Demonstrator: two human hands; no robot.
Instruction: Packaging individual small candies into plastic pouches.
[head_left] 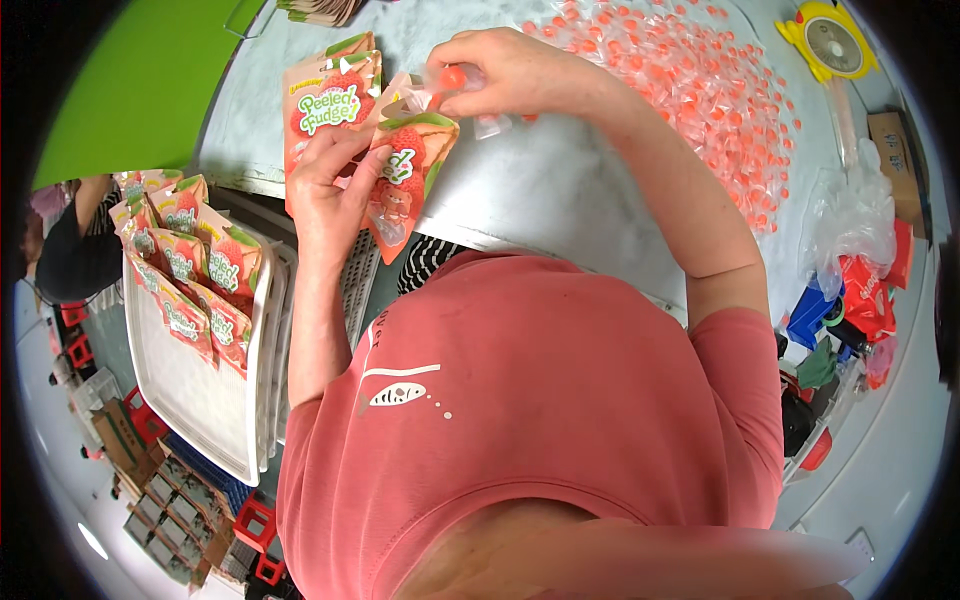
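Observation:
My left hand (340,170) grips a red and tan candy pouch (410,170), thumb across its printed front. The pouch tilts over the table's near edge with its top toward my other hand. At that top, my right hand (500,75) pinches a clear-wrapped candy with a round orange-red centre (453,78). Just behind my left hand, more pouches of the same kind (330,100) lie overlapped on the table. Whether the pouch holds candies inside cannot be seen.
A wide pile of wrapped orange-red candies (690,100) covers the table's far right. To my left, stacked white trays (190,430) carry several pouches (185,255). A yellow fan-like device (830,40), plastic bags (855,220) and a cardboard box (897,160) stand at the right edge.

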